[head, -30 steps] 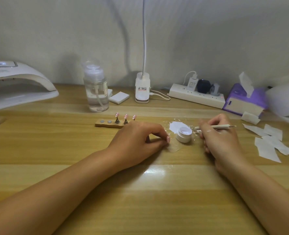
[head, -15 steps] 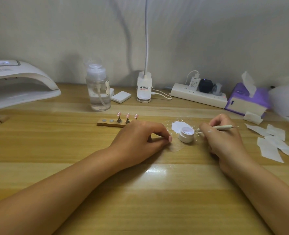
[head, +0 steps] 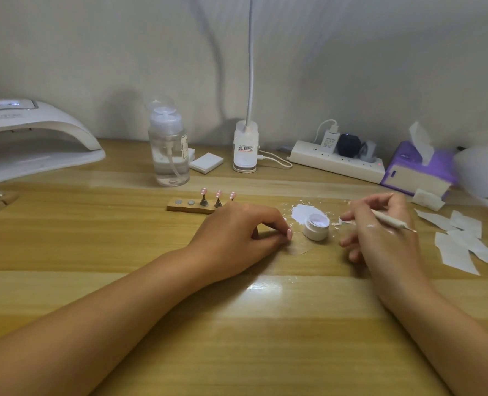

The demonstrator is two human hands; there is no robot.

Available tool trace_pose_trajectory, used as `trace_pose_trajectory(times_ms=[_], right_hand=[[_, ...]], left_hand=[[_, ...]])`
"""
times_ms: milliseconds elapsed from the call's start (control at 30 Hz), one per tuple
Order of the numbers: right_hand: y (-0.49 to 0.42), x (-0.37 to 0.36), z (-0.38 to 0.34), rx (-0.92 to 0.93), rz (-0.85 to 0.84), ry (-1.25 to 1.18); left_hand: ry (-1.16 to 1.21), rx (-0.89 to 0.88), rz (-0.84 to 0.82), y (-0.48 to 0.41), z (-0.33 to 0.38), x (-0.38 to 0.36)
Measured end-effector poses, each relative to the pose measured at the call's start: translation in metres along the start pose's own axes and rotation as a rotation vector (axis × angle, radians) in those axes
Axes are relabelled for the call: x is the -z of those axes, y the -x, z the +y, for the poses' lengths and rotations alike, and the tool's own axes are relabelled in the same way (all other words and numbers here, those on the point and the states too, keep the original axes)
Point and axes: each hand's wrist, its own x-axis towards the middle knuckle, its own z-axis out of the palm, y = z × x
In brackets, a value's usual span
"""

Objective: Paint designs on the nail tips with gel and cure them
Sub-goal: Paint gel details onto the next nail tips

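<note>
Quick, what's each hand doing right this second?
Left hand: curled on the table, fingertips pinched; anything held cannot be told.
Right hand: closed on a thin dotting tool.

You're working in soft, fairly dim indoor light w/ a warm cast on the wooden table (head: 65, 252). A bright glare patch (head: 264, 287) sits on the tabletop between your forearms, so the source is overhead, prob. the clip lamp (head: 245, 147) whose neck runs up out of frame. Broad soft shadows fall on the wall (head: 351, 52) behind the pump bottle (head: 169, 150) and lamp. Your right hand (head: 385, 232) is a bit motion-blurred; left hand (head: 237, 238) is sharper. Wide-angle bend shows at the edges: curing lamp (head: 34, 138) at left looks stretched. Far right is soft, washed out.
</note>
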Motion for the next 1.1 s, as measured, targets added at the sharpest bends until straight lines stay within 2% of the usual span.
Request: trace_pose_trajectory(times_ms=[67, 167, 300, 567, 1100], right_hand=[[0.0043, -0.0013, -0.0063, 0.024, -0.003, -0.082], [0.0087, -0.0051, -0.0094, -0.039, -0.056, -0.16], [0.0086, -0.01, -0.0067, -0.099, -0.082, -0.103], [0.0078, -0.0091, -0.0043, -0.06, -0.123, -0.012], [0.0112, -0.0091, -0.0071, -0.044, -0.113, -0.043]], left_hand=[[-0.002, 0.008, -0.005, -0.0002, 0.0003, 0.0], [-0.02, -0.002, -0.002, -0.0006, 0.001, 0.0005], [-0.026, -0.005, -0.005, -0.001, 0.0019, 0.0008], [-0.033, 0.0, -0.013, -0.0008, 0.0027, 0.0017], [-0.017, -0.015, -0.006, -0.0003, 0.0026, 0.001]])
